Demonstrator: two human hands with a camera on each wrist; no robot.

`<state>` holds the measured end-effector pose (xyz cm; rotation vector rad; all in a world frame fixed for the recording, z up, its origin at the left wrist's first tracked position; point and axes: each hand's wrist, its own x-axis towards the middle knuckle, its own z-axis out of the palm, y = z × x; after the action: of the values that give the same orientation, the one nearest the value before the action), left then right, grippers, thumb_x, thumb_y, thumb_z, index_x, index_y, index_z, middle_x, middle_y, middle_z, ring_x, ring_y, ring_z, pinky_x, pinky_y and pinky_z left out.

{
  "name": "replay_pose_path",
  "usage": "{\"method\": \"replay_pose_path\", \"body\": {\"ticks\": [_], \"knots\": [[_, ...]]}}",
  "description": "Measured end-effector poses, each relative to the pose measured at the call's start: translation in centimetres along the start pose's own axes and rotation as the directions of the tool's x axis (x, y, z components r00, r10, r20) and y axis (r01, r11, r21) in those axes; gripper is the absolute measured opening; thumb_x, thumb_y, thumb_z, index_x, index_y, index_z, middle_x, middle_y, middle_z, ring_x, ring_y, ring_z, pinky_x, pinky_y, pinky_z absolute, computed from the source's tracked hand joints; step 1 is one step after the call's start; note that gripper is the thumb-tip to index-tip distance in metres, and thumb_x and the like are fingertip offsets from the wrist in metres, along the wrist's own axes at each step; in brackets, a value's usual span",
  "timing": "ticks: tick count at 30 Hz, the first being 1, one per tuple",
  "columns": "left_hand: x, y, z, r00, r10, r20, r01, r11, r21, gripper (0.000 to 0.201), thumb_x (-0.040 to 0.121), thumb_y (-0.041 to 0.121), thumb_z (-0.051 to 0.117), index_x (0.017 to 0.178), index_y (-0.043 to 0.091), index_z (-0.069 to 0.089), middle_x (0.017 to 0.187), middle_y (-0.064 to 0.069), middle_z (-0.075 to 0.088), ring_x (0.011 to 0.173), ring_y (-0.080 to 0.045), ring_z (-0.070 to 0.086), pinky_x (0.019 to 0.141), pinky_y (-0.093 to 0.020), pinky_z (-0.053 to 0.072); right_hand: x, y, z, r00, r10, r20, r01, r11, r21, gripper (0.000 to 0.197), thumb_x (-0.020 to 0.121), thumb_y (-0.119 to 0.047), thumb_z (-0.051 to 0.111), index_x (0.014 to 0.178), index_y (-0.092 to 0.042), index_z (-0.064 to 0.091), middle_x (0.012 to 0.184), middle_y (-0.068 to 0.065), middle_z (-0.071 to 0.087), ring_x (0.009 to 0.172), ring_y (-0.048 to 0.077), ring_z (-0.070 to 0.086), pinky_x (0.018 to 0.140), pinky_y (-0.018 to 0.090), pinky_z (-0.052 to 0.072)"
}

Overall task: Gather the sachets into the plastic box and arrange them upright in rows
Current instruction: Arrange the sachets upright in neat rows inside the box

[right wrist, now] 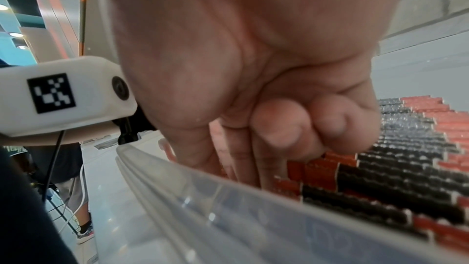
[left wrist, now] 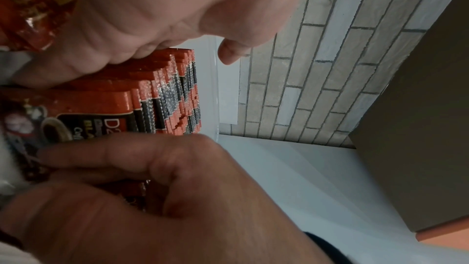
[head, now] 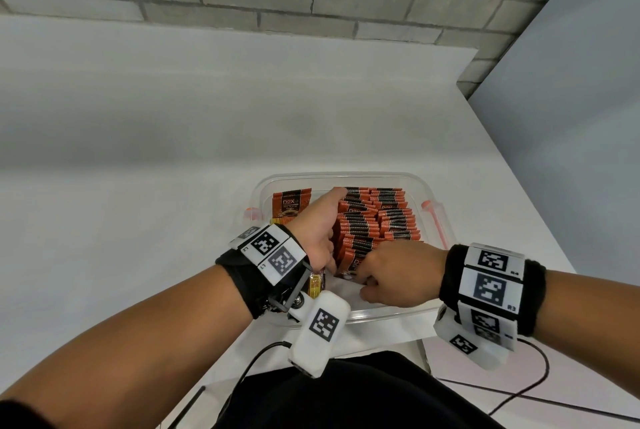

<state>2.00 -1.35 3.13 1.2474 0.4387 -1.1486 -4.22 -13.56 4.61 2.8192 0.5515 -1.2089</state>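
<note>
Head view high above, facing down; both wrist views close inside the plastic box [head: 346, 176], sharing its sachets [head: 377, 217].

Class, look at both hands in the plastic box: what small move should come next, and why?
Probably the right hand should stand its front sachet upright against the rows. That sachet leans, face showing, while the left hand braces the rows' side inside the plastic box.

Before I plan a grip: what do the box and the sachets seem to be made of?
Plastic box: clear, glossy, seemingly rigid plastic; the table shows through its walls. Sachets: thin glossy film or foil laminate, probably, with dimpled crimped top seals.
</note>
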Motion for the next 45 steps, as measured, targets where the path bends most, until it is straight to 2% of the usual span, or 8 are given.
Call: {"method": "replay_pose_path", "body": {"ticks": [5, 9, 14, 20, 29, 36, 41, 45], "knots": [[0.0, 0.0, -0.1, 1.0, 0.021, 0.005, -0.02, 0.999, -0.038, 0.036, 0.096, 0.046, 0.042, 0.085, 0.016, 0.058, 0.087, -0.008, 0.064, 0.086, -0.025, 0.059, 0.086, -0.042, 0.041, -1.1, 0.5, -1.1, 0.984, -0.017, -0.18, 0.048, 0.984, 0.171, 0.022, 0.093, -0.028, 0.05, 0.093, -0.017, 0.069, 0.085, -0.004, 0.071, 0.075, 0.013, 0.064, 0.074, 0.034, 0.054], [-0.1, 0.0, -0.2, 1.0, 0.025, 0.007, -0.024, 0.999, -0.031, 0.036, 0.098, 0.044, 0.042, 0.081, 0.015, 0.055, 0.082, -0.009, 0.063, 0.079, -0.025, 0.059, 0.07, -0.039, 0.046, -1.3, 2.8, -3.0, 0.865, 0.255, -0.432, -0.094, 0.928, 0.359, 0.029, 0.093, -0.023, 0.051, 0.12, -0.018, 0.061, 0.109, -0.001, 0.068, 0.096, 0.015, 0.063, 0.088, 0.031, 0.05], [0.3, 0.0, -0.2, 0.999, 0.026, 0.03, -0.025, 1.0, -0.017, 0.036, 0.096, 0.047, 0.044, 0.088, 0.014, 0.057, 0.096, -0.012, 0.063, 0.089, -0.028, 0.058, 0.086, -0.047, 0.042, -0.3, 4.0, -2.8, 0.862, 0.368, -0.348, -0.172, 0.86, 0.481, 0.033, 0.092, -0.016, 0.048, 0.124, -0.015, 0.058, 0.114, 0.005, 0.067, 0.102, 0.022, 0.063, 0.091, 0.037, 0.051], [0.1, 0.1, -0.3, 0.999, 0.043, 0.015, -0.043, 0.999, -0.016, 0.039, 0.098, 0.044, 0.042, 0.079, 0.013, 0.055, 0.068, -0.009, 0.067, 0.069, -0.022, 0.061, 0.054, -0.03, 0.047, 0.5, 3.7, -2.2, 0.866, 0.341, -0.367, -0.138, 0.866, 0.481, 0.03, 0.09, -0.012, 0.044, 0.115, -0.006, 0.06, 0.107, 0.011, 0.069, 0.101, 0.028, 0.063, 0.09, 0.043, 0.05], [0.7, 0.1, -0.5, 0.996, 0.041, 0.083, -0.034, 0.996, -0.078, 0.043, 0.096, 0.053, 0.04, 0.098, 0.013, 0.058, 0.127, -0.017, 0.058, 0.117, -0.031, 0.054, 0.109, -0.048, 0.036, 0.5, 3.0, -2.3, 0.88, 0.305, -0.364, -0.107, 0.874, 0.474, 0.032, 0.093, -0.013, 0.043, 0.122, -0.014, 0.058, 0.11, 0.004, 0.068, 0.096, 0.019, 0.063, 0.088, 0.031, 0.05], [0.8, 0.1, -0.5, 0.995, 0.058, 0.082, -0.049, 0.993, -0.11, 0.043, 0.097, 0.052, 0.04, 0.098, 0.014, 0.058, 0.124, -0.016, 0.059, 0.113, -0.029, 0.056, 0.101, -0.042, 0.042, 0.4, 3.0, -2.4, 0.875, 0.317, -0.365, -0.115, 0.87, 0.479, 0.025, 0.093, -0.012, 0.044, 0.114, -0.01, 0.058, 0.105, 0.006, 0.068, 0.093, 0.021, 0.063, 0.086, 0.035, 0.051], [0.4, 0.3, -0.3, 0.996, 0.061, 0.06, -0.053, 0.992, -0.116, 0.041, 0.098, 0.049, 0.04, 0.095, 0.012, 0.059, 0.102, -0.012, 0.064, 0.089, -0.024, 0.061, 0.066, -0.033, 0.047, 0.6, 2.9, -2.5, 0.887, 0.305, -0.348, -0.107, 0.866, 0.488, 0.034, 0.093, -0.01, 0.042, 0.125, -0.007, 0.054, 0.115, 0.01, 0.066, 0.103, 0.024, 0.062, 0.092, 0.038, 0.048], [0.2, 0.4, -0.3, 0.996, 0.059, 0.073, -0.048, 0.988, -0.149, 0.045, 0.097, 0.052, 0.039, 0.099, 0.011, 0.059, 0.109, -0.015, 0.063, 0.096, -0.026, 0.06, 0.078, -0.037, 0.047, 0.5, 2.8, -2.7, 0.894, 0.31, -0.325, -0.137, 0.877, 0.461, 0.034, 0.094, -0.012, 0.042, 0.126, -0.01, 0.053, 0.109, 0.008, 0.067, 0.097, 0.023, 0.061, 0.087, 0.032, 0.048]]}}
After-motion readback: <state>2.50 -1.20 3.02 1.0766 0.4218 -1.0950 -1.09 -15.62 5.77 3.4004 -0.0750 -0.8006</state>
